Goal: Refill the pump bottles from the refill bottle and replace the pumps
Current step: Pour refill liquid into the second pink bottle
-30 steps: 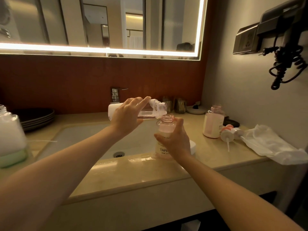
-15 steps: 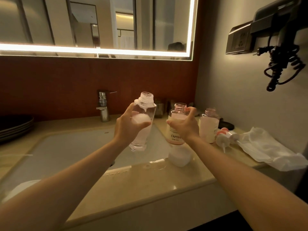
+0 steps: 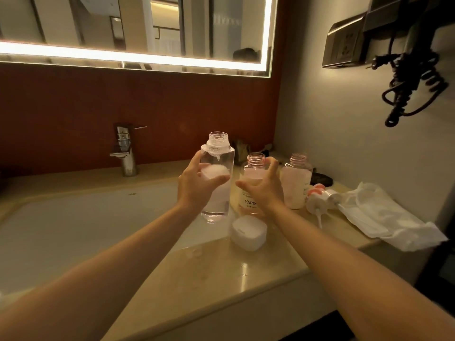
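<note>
My left hand (image 3: pixel 197 185) grips the clear refill bottle (image 3: pixel 218 178) upright above the sink's right edge; it is uncapped, nearly drained, with foam inside. My right hand (image 3: pixel 264 189) holds a pink pump bottle (image 3: pixel 252 190) with an open neck and a label, just above the counter. A second open pump bottle (image 3: pixel 295 185) stands to its right. Two pink and white pumps (image 3: pixel 320 199) lie on the counter beside it. A white cap (image 3: pixel 248 232) lies below the held bottles.
The sink basin (image 3: pixel 86 230) fills the left, with a chrome faucet (image 3: pixel 125 150) behind it. A crumpled white cloth (image 3: pixel 384 217) lies at the counter's right end. A hair dryer with coiled cord (image 3: pixel 408 77) hangs on the right wall. Droplets wet the counter front (image 3: pixel 221 269).
The refill bottle went from tipped over the pump bottle's neck to upright in my left hand. My right hand lifted the pump bottle off the counter and moved it right.
</note>
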